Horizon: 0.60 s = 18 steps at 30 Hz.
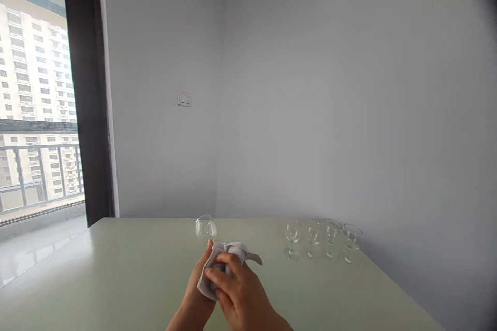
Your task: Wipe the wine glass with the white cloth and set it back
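A small clear stemmed glass [205, 228] is held up over the pale table [116, 279], its bowl poking out above my fingers. My left hand [200, 282] grips it from below, around the stem or foot, which a white cloth [229, 258] hides. My right hand [236, 289] presses that cloth against the lower part of the glass. Both hands are close together near the bottom middle of the view.
Several more clear stemmed glasses [320, 240] stand in a row at the table's far right, close to the grey wall. A dark window frame [87, 114] and a balcony railing lie to the left. A wall switch [183, 98] sits above the table.
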Tool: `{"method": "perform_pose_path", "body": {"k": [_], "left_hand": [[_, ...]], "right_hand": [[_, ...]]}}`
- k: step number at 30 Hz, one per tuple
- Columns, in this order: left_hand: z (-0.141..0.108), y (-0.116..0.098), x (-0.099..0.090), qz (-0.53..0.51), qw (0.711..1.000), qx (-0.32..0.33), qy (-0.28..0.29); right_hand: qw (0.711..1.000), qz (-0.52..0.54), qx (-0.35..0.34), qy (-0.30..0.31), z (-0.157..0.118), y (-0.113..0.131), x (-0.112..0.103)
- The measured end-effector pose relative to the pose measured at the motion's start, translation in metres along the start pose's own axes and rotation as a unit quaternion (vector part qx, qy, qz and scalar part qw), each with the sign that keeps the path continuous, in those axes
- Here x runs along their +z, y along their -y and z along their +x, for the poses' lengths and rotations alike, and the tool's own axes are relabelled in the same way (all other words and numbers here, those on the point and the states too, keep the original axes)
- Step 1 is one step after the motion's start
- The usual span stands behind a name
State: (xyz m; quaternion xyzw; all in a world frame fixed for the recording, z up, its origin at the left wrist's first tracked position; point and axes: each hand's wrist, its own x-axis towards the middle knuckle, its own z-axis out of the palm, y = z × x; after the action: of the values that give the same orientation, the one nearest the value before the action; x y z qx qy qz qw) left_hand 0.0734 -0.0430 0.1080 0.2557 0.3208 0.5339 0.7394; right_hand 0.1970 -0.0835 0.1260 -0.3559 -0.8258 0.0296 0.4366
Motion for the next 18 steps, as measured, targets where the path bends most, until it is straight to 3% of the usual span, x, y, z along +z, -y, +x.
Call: {"method": "perform_pose_path", "body": {"k": [2, 3, 5, 7, 9, 13, 15, 16, 18], "left_hand": [[-0.006, 0.002, 0.004, -0.032, 0.999, -0.026, 0.01], [-0.008, 0.003, 0.006, -0.035, 0.999, -0.017, 0.007], [-0.013, 0.004, 0.011, -0.034, 0.999, 0.002, 0.004], [-0.017, 0.004, 0.016, -0.036, 0.999, 0.015, 0.012], [-0.019, 0.004, 0.021, -0.036, 0.998, 0.027, 0.034], [-0.019, 0.008, 0.026, 0.002, 0.994, 0.098, 0.052], [-0.017, 0.012, 0.023, 0.082, 0.983, 0.161, 0.015], [-0.016, 0.013, 0.021, 0.143, 0.97, 0.198, -0.005], [-0.012, 0.016, 0.015, 0.285, 0.919, 0.271, -0.037]], "right_hand": [[0.996, -0.086, -0.027, -0.024, -0.001, 0.002, 0.006], [0.996, -0.078, -0.019, -0.036, -0.001, 0.001, 0.006], [0.998, 0.033, 0.028, -0.044, 0.0, -0.004, 0.003], [0.973, 0.199, 0.106, -0.053, 0.003, -0.009, -0.004], [0.906, 0.364, 0.207, -0.059, 0.004, -0.013, -0.008], [0.714, 0.609, 0.336, -0.088, 0.001, -0.015, 0.003], [0.67, 0.642, 0.353, -0.124, -0.001, -0.012, 0.015], [0.678, 0.629, 0.355, -0.137, -0.001, -0.011, 0.02], [0.765, 0.538, 0.32, -0.151, -0.003, -0.008, 0.03]]}}
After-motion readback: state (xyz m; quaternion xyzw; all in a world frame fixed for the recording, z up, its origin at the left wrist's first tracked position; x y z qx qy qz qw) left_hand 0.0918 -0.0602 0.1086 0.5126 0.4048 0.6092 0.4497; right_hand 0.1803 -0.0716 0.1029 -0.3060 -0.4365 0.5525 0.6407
